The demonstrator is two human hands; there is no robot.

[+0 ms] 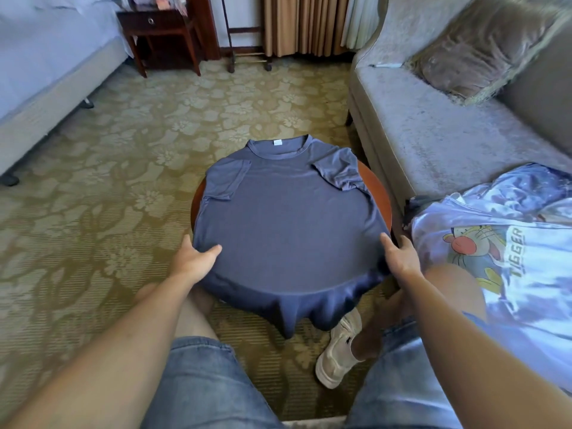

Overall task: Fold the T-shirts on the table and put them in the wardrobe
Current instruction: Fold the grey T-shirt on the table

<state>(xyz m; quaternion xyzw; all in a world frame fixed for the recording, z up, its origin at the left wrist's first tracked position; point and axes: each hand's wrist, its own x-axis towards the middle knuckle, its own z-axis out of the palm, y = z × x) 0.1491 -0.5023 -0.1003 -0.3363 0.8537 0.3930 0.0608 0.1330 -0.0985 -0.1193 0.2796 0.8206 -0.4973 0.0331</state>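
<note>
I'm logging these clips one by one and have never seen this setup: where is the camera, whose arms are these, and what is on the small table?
There is no machine here. A person works with bare hands, and the single picture comes from a wide-angle camera worn on their head, looking forward and down. That is why you see their own forearms and knees. A blue-grey T-shirt lies spread over a round wooden table, its hem hanging over the near edge. The left hand and the right hand are at its two sides, thumbs on top. Whether they pinch the cloth I cannot tell. A pale T-shirt printed TIGGER lies on the sofa at the right.
</note>
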